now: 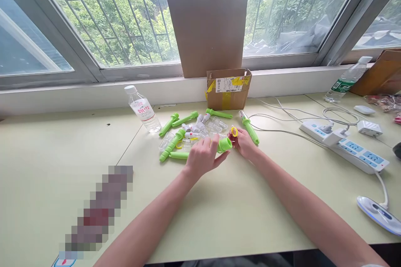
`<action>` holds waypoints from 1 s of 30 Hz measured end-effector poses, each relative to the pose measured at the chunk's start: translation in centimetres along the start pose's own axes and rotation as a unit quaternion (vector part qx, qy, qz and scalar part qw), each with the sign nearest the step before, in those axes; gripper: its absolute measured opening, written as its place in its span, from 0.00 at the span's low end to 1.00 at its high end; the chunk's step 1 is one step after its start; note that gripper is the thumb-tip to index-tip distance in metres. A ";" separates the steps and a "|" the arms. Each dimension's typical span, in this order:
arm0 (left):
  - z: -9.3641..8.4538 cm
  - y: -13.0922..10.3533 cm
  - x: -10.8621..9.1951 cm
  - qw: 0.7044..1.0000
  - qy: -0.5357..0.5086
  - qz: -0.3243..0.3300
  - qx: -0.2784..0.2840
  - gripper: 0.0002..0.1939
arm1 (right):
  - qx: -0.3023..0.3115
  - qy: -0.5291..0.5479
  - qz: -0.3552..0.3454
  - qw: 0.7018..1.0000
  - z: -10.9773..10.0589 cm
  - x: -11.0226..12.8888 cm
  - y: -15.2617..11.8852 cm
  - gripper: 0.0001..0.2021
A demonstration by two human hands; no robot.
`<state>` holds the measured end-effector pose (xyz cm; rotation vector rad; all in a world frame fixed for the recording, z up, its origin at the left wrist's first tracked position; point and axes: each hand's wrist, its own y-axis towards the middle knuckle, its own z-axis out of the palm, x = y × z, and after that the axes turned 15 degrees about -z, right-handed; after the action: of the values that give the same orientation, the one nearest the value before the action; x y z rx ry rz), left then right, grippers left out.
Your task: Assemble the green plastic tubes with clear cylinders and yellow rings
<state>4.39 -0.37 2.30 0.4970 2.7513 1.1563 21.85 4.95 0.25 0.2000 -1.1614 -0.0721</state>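
My left hand (202, 156) is wrapped around a green threaded plastic tube (224, 145), its open end facing right. Close by, my right hand (242, 145) pinches a small yellow ring (234, 132) between thumb and fingers, apart from the tube's mouth. Several similar green handles (171, 147) lie to the left and behind my hands. Among them are clear plastic caps (219, 123) and small white pieces (200, 125) with red spots. Just right of my right hand lies a green handle with a clear cap on it (249, 130).
A cardboard box (228, 98) stands against the wall behind the pile. A water bottle (143, 109) is at the left, another bottle (346, 81) at the far right. A power strip (347, 148) and grey cables lie on the right. A blurred object (100, 212) lies front left.
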 end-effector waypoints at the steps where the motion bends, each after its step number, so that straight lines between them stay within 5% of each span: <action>1: 0.0 0.2 0.2 1.000 0.009 -0.002 0.004 0.25 | 0.003 -0.001 0.000 1.000 0.0 0.0 0.0 0.22; 7: 0.2 1.3 1.5 0.995 0.068 0.035 0.069 0.22 | -0.004 -0.036 -0.008 0.999 0.2 -0.5 0.1 0.23; 16: 0.4 2.3 1.3 0.984 0.073 0.002 0.161 0.21 | -0.001 -0.110 -0.063 0.992 0.7 -1.5 -0.2 0.21; 30: 0.9 2.2 1.0 0.983 0.034 -0.009 0.181 0.21 | -0.024 -0.201 -0.165 0.965 1.5 -1.6 -1.2 0.19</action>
<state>4.21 1.98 3.26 0.4728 3.0316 0.6788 19.85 3.90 -0.87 0.3453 -1.5204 -0.4524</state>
